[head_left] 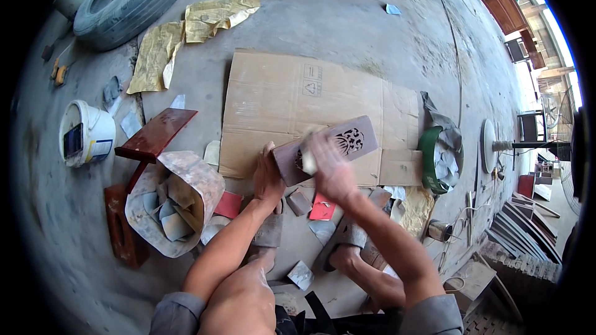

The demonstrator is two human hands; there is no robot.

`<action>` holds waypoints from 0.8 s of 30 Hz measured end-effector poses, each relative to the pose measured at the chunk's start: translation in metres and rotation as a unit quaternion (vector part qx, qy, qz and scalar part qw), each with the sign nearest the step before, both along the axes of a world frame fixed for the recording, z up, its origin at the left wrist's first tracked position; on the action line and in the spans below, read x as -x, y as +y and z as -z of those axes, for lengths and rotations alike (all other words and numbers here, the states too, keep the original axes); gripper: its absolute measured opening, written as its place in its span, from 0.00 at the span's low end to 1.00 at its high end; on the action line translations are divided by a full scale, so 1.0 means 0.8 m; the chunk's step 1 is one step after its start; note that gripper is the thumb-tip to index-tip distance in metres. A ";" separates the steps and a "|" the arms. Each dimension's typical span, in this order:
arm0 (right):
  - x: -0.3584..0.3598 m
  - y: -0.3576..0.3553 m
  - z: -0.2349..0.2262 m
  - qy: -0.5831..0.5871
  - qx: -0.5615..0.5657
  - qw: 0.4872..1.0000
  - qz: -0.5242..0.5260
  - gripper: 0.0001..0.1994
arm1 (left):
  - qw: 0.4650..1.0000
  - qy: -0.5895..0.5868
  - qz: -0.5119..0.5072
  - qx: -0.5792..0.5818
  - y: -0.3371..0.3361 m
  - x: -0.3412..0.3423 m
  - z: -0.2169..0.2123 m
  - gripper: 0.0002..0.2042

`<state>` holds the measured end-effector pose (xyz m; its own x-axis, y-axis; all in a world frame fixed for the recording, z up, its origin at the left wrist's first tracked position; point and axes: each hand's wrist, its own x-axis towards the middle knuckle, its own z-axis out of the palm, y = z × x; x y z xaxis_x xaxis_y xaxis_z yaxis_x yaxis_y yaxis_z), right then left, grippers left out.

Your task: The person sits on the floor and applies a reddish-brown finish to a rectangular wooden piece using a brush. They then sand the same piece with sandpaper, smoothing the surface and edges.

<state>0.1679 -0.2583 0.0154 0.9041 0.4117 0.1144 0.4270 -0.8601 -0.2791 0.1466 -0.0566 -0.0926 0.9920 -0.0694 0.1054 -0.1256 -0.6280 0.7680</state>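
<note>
A brown wooden panel (367, 136) with dark openwork carving lies tilted across a flat sheet of cardboard (267, 99). My left hand (269, 178) grips its left end, with the fingers wrapped round the edge. On the panel's upper face, over the carved part, my right hand (330, 170) presses a pale piece of sandpaper (308, 159). The right hand is blurred by motion, and it covers the middle of the carving. Below the panel, close to my feet, are a small brown block (299, 203) and a red piece of paper (322, 207).
At left stand an open sack (211, 180) of sandpaper scraps, a dark red wooden piece (162, 133) and a white bucket (104, 125) with a phone on it. A green container (428, 160) of scraps is at right. A tire (139, 9) lies far left.
</note>
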 end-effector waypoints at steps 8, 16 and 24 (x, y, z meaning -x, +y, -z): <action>-0.016 -0.024 -0.004 0.001 -0.019 0.996 0.085 0.33 | 1.000 -0.007 0.003 -0.011 0.000 0.003 0.001 0.37; -0.039 -0.054 0.001 0.049 -0.002 0.980 0.193 0.31 | 1.000 0.003 0.006 -0.014 0.001 0.002 0.003 0.36; -0.043 -0.063 -0.018 0.057 -0.010 0.982 0.179 0.33 | 0.998 -0.041 -0.002 -0.037 -0.001 0.003 0.004 0.34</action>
<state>0.2024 -0.3086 0.0296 0.9979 0.0634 0.0095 0.0630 -0.9434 -0.3257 0.1442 -0.0577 -0.0960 0.9804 -0.0764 0.1813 -0.1839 -0.6839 0.7060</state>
